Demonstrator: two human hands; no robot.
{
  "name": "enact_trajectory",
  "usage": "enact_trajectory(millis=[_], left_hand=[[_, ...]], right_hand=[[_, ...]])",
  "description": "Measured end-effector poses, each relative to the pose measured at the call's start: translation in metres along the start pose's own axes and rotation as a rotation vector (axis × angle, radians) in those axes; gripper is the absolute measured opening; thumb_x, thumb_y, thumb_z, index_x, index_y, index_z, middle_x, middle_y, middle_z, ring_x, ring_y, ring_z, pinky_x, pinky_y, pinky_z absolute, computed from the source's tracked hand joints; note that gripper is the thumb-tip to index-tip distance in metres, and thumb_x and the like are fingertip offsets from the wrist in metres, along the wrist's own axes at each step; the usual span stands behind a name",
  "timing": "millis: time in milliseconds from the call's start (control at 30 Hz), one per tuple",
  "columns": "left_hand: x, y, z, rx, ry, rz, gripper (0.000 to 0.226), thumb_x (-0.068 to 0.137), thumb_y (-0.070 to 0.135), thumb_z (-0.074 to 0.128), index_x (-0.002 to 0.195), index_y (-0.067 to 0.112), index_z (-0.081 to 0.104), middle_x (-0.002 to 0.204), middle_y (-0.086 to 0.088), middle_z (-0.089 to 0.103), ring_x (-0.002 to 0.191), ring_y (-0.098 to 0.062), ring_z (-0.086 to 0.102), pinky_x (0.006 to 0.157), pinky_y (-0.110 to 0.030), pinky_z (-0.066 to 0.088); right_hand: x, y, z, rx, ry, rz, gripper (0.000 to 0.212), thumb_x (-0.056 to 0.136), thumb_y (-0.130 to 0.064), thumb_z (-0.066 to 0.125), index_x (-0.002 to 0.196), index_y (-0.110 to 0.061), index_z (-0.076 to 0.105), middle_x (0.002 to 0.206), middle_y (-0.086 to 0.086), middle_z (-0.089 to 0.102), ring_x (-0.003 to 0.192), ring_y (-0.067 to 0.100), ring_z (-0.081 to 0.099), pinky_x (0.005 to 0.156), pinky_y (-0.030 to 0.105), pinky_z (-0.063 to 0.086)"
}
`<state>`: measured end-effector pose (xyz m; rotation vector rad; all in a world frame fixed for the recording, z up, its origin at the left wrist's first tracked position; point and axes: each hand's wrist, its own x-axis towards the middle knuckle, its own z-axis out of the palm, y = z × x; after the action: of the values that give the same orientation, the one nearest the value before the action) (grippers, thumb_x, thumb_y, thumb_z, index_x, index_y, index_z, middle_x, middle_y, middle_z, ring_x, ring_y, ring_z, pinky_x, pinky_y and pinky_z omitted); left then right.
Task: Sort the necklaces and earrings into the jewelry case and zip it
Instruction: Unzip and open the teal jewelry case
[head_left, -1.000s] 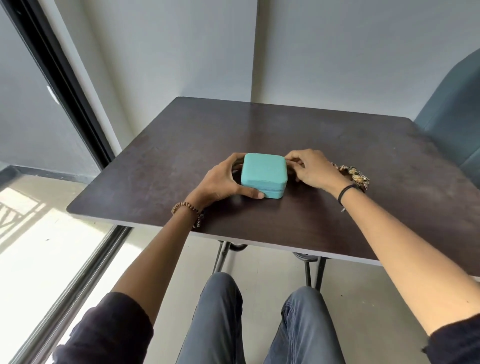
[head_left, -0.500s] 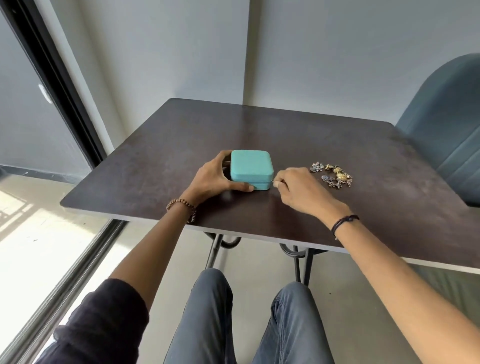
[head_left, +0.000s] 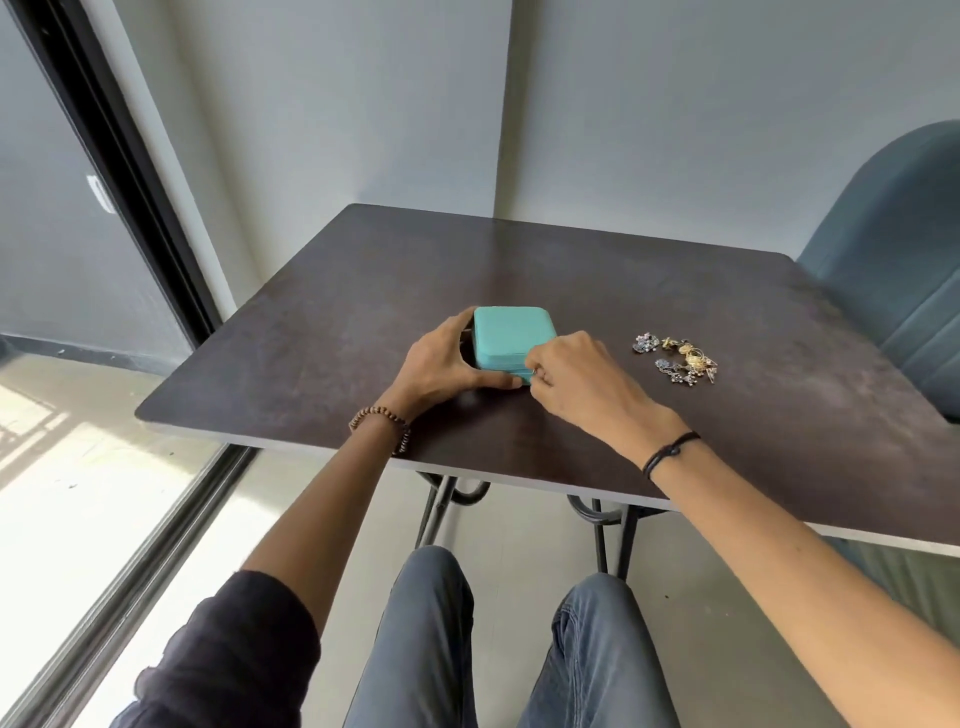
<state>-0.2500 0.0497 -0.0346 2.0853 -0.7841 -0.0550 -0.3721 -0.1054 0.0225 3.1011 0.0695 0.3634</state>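
jewelry case (head_left: 511, 335): matt, smooth | table (head_left: 571, 270): matt, scuffed | jewelry pile (head_left: 680, 358): shiny metal

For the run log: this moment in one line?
jewelry case: lid down | left hand: holds case | right hand: pinches case's zip seam, near corner | jewelry pile: loose, right of case

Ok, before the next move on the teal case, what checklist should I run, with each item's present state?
1. Teal square jewelry case lies flat on the dark brown table: ok.
2. Left hand grips the case's left side, steadying it: ok.
3. Right hand pinches the zip pull at the front right corner: cannot tell, fingers hide it.
4. Case open for loading: not ok, closed.
5. Pile of gold and silver jewelry in sight, right of the case, untouched: ok.
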Motion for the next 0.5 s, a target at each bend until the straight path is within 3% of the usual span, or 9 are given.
enact_trajectory(millis=[133,267,367,500], left_hand=[[0.003,-0.004,0.002,-0.056,0.008,-0.017,0.108,0.055,0.066,0.088,0.147,0.037,0.041,0.135,0.010,0.055,0.119,-0.007,0.060,0.108,-0.035,0.048],[0.002,-0.006,0.000,-0.177,0.034,0.001,0.116,0.061,0.054,0.091,0.157,0.027,0.030,0.137,0.003,0.047,0.121,-0.012,0.057,0.101,-0.026,0.048],[0.000,-0.007,-0.002,-0.236,0.030,0.007,0.120,0.059,0.054,0.091,0.158,0.027,0.029,0.144,0.004,0.051,0.124,-0.010,0.058,0.106,-0.030,0.049],[-0.002,-0.006,-0.001,-0.333,0.008,-0.051,0.128,0.057,0.036,0.098,0.159,0.018,0.023,0.142,0.003,0.056,0.123,-0.006,0.060,0.109,-0.032,0.048]], right_hand=[[0.002,0.002,-0.012,-0.169,-0.043,-0.128,0.022,0.095,0.000,0.051,0.113,-0.007,0.061,0.112,0.011,0.063,0.103,0.034,0.063,0.075,0.040,0.048],[0.004,0.010,-0.015,-0.112,0.120,-0.221,0.017,0.088,0.003,0.064,0.097,-0.011,0.062,0.099,0.006,0.060,0.090,0.027,0.061,0.061,0.041,0.054],[0.009,0.011,-0.011,-0.061,0.128,-0.256,0.016,0.086,0.001,0.069,0.092,-0.012,0.062,0.096,0.004,0.059,0.086,0.023,0.060,0.056,0.037,0.053],[0.018,-0.001,-0.009,-0.050,0.173,-0.347,0.015,0.083,-0.002,0.072,0.089,-0.012,0.063,0.091,0.003,0.063,0.085,0.024,0.060,0.050,0.033,0.045]])
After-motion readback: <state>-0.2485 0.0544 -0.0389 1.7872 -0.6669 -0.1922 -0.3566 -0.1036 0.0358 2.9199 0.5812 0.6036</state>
